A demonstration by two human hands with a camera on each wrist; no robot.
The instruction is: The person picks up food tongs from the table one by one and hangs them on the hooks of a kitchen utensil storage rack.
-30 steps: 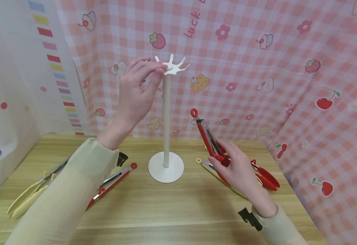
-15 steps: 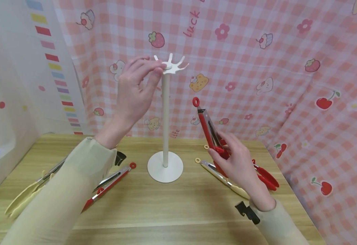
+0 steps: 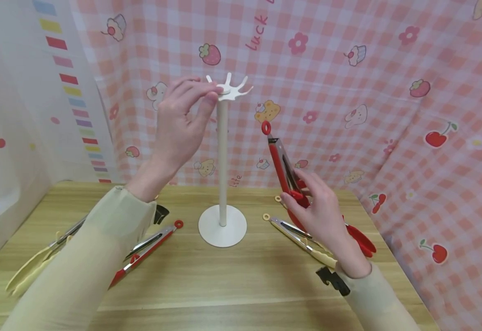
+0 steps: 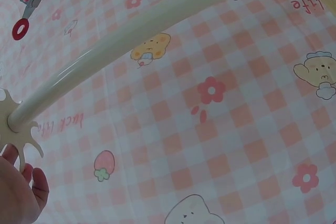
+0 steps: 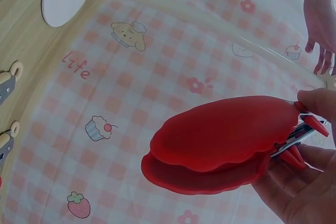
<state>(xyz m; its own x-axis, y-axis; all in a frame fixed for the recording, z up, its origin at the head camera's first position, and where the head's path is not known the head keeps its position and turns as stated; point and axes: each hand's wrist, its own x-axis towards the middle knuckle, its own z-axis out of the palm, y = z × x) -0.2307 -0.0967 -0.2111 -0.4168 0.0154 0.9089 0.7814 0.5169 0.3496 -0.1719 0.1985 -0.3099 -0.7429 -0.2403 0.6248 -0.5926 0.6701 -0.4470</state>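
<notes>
My left hand (image 3: 180, 122) pinches the edge of the white hooked top (image 3: 235, 93) of an upright utensil stand (image 3: 223, 161), thumb below and fingers above. In the left wrist view, fingertips (image 4: 39, 184) show by the curved hooks (image 4: 32, 145). Right of the pole, my right hand (image 3: 323, 216) grips a pair of red kitchen tongs (image 3: 281, 165) around the middle. Their ring end points up toward the hooks, apart from them. The right wrist view shows the scalloped red heads (image 5: 226, 135) nearly together, with thumb and fingers round the metal arms.
Yellow tongs (image 3: 38, 266) and red-handled tongs (image 3: 150, 250) lie on the wooden table (image 3: 207, 285) at left. More yellow tongs (image 3: 298, 241) and red tongs (image 3: 360, 239) lie at right. A checked cloth (image 3: 327, 69) hangs behind.
My right hand has raised the red tongs, so their ring end is higher and nearer the level of the stand's top. The left hand stays on the hooked top.
</notes>
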